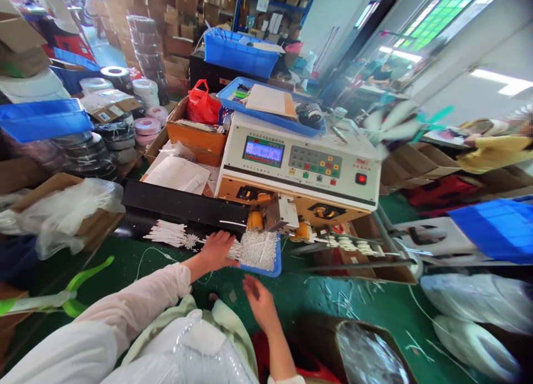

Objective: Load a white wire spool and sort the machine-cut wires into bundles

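My left hand (217, 250) lies palm down over short cut white wires, at the right end of a black tray (179, 200). Its fingers look stretched out, and whatever is under the palm is hidden. Left of it, a pile of cut white wires (166, 234) rests in the tray. To its right is a blue bin (272, 272) full of small white bits (258, 249), under the rollers of a wire cutting machine (300, 161) with a lit screen. My right hand (260, 302) hovers just below the bin, fingers loosely bent and apart, with nothing in it.
A coil of white wire (353, 244) hangs right of the machine. A blue tray (270, 103) sits on top of it. Cardboard boxes and wire spools (145, 125) stand at left. A box with a plastic-wrapped roll (370, 350) is by my right arm.
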The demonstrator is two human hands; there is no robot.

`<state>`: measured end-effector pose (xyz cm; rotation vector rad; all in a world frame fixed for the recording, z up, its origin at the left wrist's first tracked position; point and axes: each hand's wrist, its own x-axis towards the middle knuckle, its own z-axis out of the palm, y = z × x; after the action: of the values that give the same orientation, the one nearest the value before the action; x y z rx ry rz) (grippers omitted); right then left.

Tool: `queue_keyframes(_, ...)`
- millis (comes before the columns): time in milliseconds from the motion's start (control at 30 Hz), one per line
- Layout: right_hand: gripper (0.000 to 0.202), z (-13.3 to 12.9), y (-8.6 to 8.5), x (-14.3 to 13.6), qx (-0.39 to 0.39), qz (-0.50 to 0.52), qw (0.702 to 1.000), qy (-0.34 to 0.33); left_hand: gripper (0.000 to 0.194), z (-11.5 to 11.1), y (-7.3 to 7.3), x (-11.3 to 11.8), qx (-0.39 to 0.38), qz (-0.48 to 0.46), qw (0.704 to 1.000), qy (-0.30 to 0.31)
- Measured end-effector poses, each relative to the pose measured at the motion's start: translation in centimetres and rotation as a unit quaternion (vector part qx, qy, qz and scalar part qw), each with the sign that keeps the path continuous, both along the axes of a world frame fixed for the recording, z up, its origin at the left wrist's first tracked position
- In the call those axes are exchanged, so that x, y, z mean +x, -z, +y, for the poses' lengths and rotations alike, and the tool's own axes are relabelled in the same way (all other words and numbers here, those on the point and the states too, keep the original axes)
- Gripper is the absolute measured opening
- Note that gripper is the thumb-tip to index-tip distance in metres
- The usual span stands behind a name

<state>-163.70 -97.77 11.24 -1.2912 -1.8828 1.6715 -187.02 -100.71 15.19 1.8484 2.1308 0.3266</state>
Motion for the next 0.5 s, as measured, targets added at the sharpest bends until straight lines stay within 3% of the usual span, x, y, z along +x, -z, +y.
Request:
queue_keyframes(133,0.058,1.1,0.9,-2.1,-0.007,0.074,0.989,0.129,0.081,-2.6,0.2,0.3,0.076,-0.037,0.996,-0.008)
queue_keyframes(267,0.071,2.3,2.4,-4.7,-0.088,0.182,0.951,0.233,0.041,-5.6,1.0,-0.2,0.150,-0.152,0.973,-0.086)
queue_keyframes(333,0.080,2.7,3.2,-5.9,-0.111,0.199,0.943,0.242,0.035,-6.4,1.7,-0.8,0.189,-0.231,0.934,-0.195)
queue_keyframes(400,0.087,2.8,3.9,-7.0,-0.116,0.197,0.944,0.238,0.040,-6.3,2.4,-1.6,0.205,-0.302,0.875,-0.317)
queue_keyframes(500,0.090,2.7,4.5,-8.4,-0.117,0.195,0.948,0.222,0.052,-4.9,3.1,-2.0,0.170,-0.370,0.814,-0.414)
